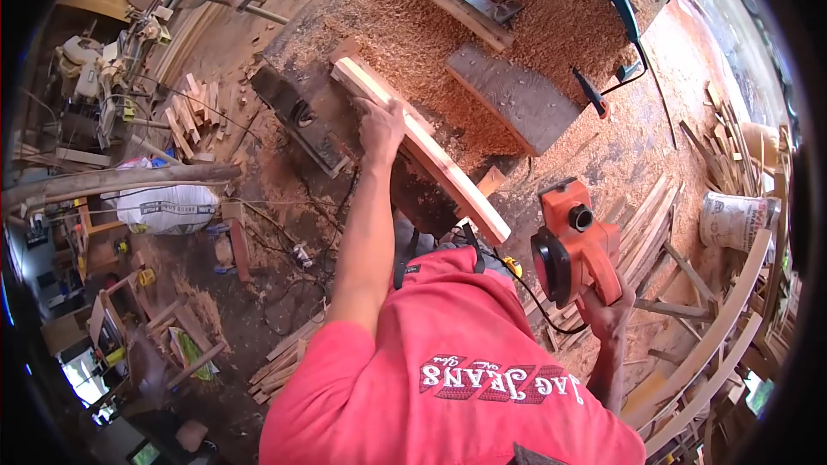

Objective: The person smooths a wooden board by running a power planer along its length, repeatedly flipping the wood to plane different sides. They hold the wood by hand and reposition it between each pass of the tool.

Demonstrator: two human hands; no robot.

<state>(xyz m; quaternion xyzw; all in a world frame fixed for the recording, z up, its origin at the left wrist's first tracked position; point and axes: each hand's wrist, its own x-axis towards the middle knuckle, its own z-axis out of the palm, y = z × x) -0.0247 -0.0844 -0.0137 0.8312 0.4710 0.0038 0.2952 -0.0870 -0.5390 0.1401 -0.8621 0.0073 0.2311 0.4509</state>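
Left hand point(379, 125) grips a long pale wooden plank point(422, 151) slanting across the sawdust-covered bench point(551, 26); right hand point(607, 314) clasps an orange electric planer point(573, 245) beside the plank's near end.

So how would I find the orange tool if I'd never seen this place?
Find the workbench heaped with sawdust, then come down its near edge past the pale plank. The orange power tool hangs there in the right hand; nothing else nearby is bright orange with a black round side.

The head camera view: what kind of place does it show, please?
Most likely a woodworking shop. The workbench is covered in sawdust, the left hand rests on a wooden plank, the right hand holds an orange power planer, and offcut strips lie piled on the floor.
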